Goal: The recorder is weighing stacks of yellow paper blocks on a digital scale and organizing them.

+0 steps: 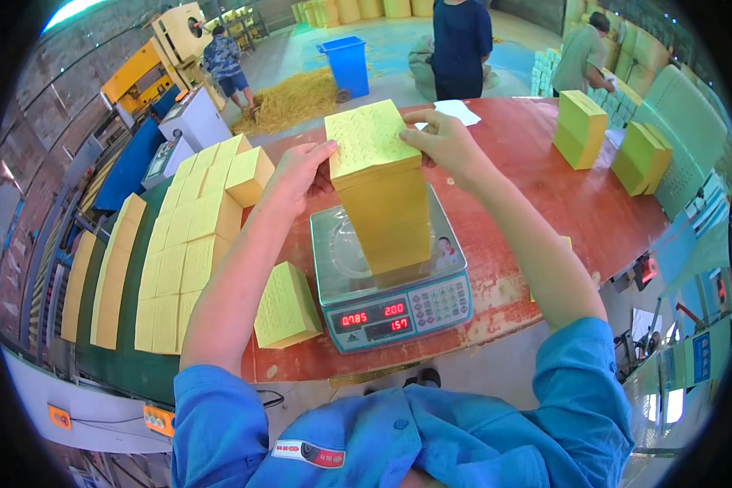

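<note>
A tall stack of yellow paper [386, 220] stands on a digital scale [350, 309] with a lit red display. Its upper block has a rough, dimpled top face. My left hand [305, 172] grips this upper block at its left side, thumb at the top edge. On the opposite side, my right hand [450, 146] pinches the upper right edge, with fingers bent around the corner. Some fingertips are hidden behind the paper. Left of the scale, a loose yellow paper block [287, 305] lies on the red table [512, 236], close to my left forearm.
Rows of yellow paper blocks [183, 236] fill the green conveyor [126, 297] at left. More paper blocks [580, 130] stand at the table's far right. A white sheet [457, 112] lies at the back edge. Beyond are a blue bin [346, 67] and several people.
</note>
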Demonstrator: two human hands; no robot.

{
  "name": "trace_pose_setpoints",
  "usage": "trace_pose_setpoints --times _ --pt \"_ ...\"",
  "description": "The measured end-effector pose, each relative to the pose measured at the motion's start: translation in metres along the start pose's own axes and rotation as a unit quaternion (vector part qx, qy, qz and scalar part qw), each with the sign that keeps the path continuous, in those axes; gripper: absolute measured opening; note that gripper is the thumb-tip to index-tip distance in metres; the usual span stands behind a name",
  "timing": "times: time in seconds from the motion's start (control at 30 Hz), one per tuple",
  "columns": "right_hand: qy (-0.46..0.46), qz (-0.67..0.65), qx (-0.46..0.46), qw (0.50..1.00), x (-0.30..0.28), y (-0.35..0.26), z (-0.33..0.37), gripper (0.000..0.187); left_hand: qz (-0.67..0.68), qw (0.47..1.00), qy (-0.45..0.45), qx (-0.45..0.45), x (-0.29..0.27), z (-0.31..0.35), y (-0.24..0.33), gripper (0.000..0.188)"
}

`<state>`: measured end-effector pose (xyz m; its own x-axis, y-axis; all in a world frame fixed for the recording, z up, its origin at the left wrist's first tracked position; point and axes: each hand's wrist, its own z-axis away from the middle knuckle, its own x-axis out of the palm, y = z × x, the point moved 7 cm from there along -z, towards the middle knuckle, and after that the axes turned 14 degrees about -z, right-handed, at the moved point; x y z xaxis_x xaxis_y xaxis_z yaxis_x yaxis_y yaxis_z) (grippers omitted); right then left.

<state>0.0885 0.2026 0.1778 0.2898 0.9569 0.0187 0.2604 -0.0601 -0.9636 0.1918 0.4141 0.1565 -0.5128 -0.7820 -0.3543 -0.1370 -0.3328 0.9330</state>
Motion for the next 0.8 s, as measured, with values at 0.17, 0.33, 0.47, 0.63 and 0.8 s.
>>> trace_pose_setpoints --times 0.17,0.33,0.47,0.63,0.8 --pt "0.044 0.047 -0.05 0.997 -0.007 0.0 0.006 0.04 -0.031 0.999 0.008 0.004 0.005 0.001 0.004 0.026" --pt "0.063 0.079 -0.063 0.993 -0.004 -0.004 0.014 0.036 -0.041 0.999 -0.005 0.019 0.007 0.002 0.002 0.026" --pt "0.103 0.14 -0.08 0.982 0.001 -0.014 0.029 0.034 -0.098 0.991 0.065 0.059 0.001 0.015 -0.002 0.033" --pt "0.134 0.026 -0.08 0.987 -0.032 0.015 0.057 0.031 -0.041 0.978 0.157 0.134 -0.028 0.056 -0.035 0.03" --pt "0.246 -0.063 -0.042 0.966 -0.075 0.075 0.175 0.024 -0.103 0.965 0.233 0.06 -0.105 0.158 -0.143 0.028"
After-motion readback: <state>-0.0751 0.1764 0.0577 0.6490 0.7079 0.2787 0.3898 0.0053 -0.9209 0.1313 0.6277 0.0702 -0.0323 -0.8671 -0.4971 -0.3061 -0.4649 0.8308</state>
